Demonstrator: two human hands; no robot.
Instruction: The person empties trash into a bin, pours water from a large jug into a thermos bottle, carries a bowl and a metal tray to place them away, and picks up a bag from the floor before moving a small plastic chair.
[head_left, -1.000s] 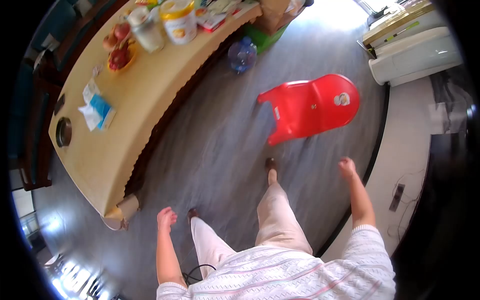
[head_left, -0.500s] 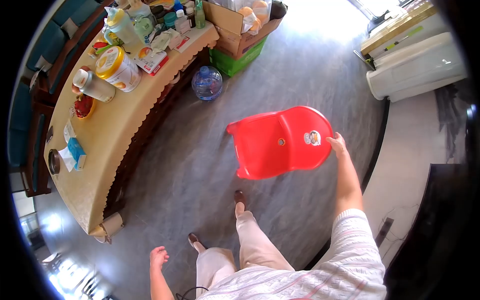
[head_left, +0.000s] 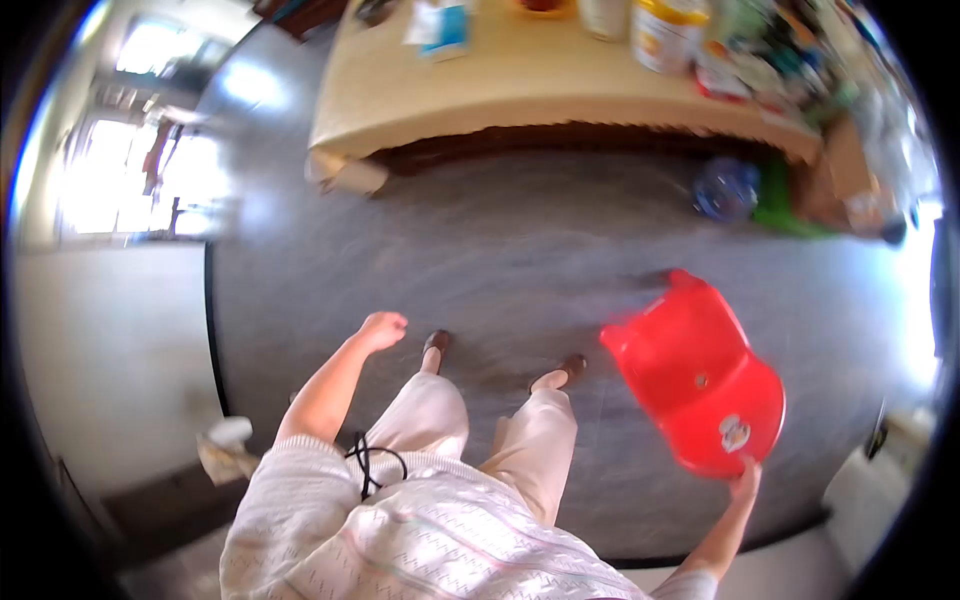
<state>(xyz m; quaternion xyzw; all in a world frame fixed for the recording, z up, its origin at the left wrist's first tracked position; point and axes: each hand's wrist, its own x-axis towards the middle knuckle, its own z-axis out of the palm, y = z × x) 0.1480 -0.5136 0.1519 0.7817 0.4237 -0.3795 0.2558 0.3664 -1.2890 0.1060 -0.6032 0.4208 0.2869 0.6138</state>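
My right hand (head_left: 745, 482) grips the top edge of the backrest of a small red plastic chair (head_left: 665, 345). The chair hangs tilted at my right side, its seat end pointing away from me. A cartoon sticker shows on the backrest, and a small round mark sits near the middle. On the other side, my left hand (head_left: 384, 330) is in the air above the floor, fingers curled in, with nothing visible in it. It is nearest to my left shoe (head_left: 437, 341).
A cloth-covered table (head_left: 470, 95) runs across the far side, with a tissue pack (head_left: 445, 30), a yellow-lidded can (head_left: 668, 35) and clutter on it. A large water bottle (head_left: 727, 190) and a cardboard box (head_left: 850, 170) stand on the floor (head_left: 500, 240) at its right end.
My view has turned left, so the table now lies straight across ahead. The red chair has swung to the lower right in my right hand. My left hand has risen and its fingers are more curled.
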